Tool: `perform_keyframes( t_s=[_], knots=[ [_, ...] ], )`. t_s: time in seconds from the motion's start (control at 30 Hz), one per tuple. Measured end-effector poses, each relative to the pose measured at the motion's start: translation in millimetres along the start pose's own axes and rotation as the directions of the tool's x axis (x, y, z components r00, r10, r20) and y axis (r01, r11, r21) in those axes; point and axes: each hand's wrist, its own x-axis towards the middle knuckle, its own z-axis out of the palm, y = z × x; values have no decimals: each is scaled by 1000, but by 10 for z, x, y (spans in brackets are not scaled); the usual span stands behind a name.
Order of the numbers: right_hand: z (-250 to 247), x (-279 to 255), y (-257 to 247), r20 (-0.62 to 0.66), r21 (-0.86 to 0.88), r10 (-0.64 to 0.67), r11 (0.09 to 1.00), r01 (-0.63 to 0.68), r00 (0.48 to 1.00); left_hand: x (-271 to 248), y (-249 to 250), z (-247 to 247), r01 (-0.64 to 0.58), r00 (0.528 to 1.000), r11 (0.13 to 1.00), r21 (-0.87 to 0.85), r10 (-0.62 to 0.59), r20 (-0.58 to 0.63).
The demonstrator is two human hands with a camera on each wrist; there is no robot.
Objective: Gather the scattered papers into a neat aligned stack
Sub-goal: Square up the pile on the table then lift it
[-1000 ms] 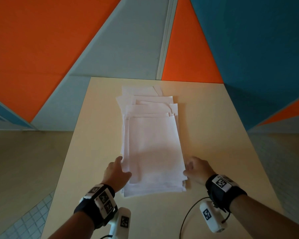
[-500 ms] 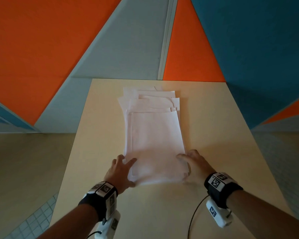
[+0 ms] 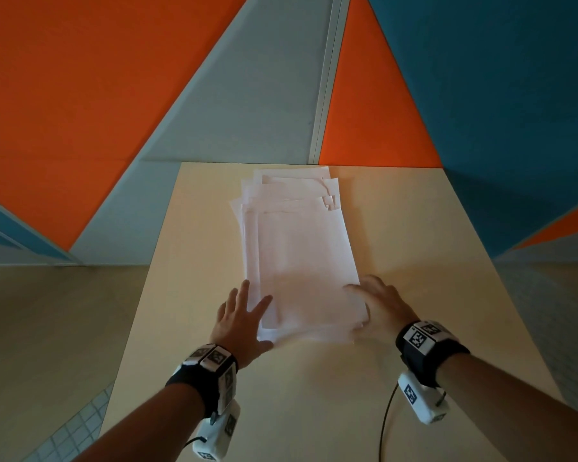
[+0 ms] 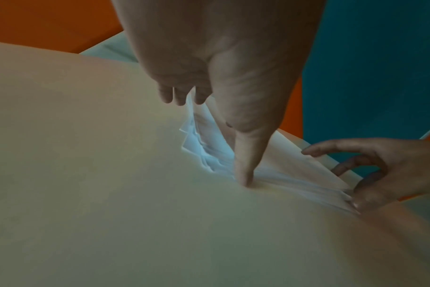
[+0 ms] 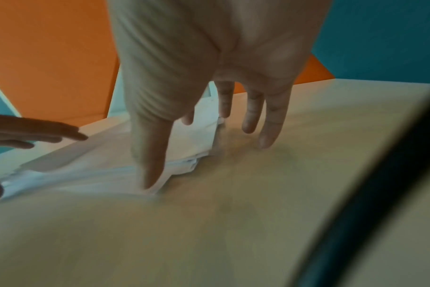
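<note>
From the head view, the papers [image 3: 301, 261] lie lengthwise mid-table [image 3: 431, 245], far ends stepped unevenly, with the left hand [image 3: 241, 320] and right hand [image 3: 381, 303] flanking the near corners, fingers straight. Only the left wrist view shows the left thumb [image 4: 244, 161] pressed against the fanned near edges; the right wrist view shows the right thumb [image 5: 151, 155] doing likewise, neither grip clamped.
</note>
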Motion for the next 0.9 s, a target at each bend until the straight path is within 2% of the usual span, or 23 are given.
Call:
perform_keyframes(
  t_s=[0.17, 0.53, 0.7, 0.83, 0.9],
  knots=[
    [2, 62, -51, 60, -119, -71, 990, 78, 996, 112, -24, -13, -26, 997, 998, -55, 30, 68],
    [-156, 316, -80, 27, -72, -51, 996, 53, 998, 312, -14, -169, 5, 999, 995, -99, -9, -47],
    [-192, 363, -46, -25, 26, -13, 1000, 14, 1000, 379, 37, -210, 122, 992, 981, -149, -123, 7],
    [-199, 381, -82, 73, -25, -22, 999, 24, 997, 420, 87, -205, 91, 995, 994, -66, -88, 49],
    [-201, 406, -71, 67, 39, -2, 999, 0, 998, 432, 89, -215, 106, 994, 991, -88, -102, 49]
  ],
)
